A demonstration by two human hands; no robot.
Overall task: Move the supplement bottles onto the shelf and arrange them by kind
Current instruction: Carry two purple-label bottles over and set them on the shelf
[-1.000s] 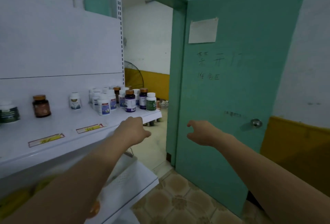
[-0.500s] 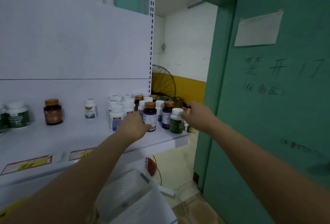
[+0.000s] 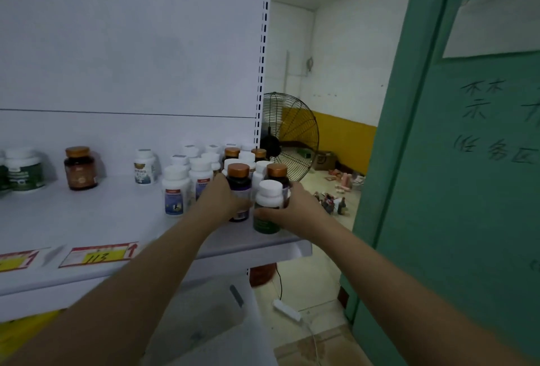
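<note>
At shelf [image 3: 87, 219] edge: left grip [image 3: 223, 200] wraps dark bottle [image 3: 240, 183]; right grip [image 3: 296, 212] wraps green bottle [image 3: 267, 205].

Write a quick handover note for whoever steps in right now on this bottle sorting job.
Left hand grips the copper-capped dark bottle; right hand grips the green-label bottle, both at the right end of the shelf.
Done: spaced bottles of differing kinds stand apart to the left.
To do: the mixed cluster by the hands is unsorted.
</note>
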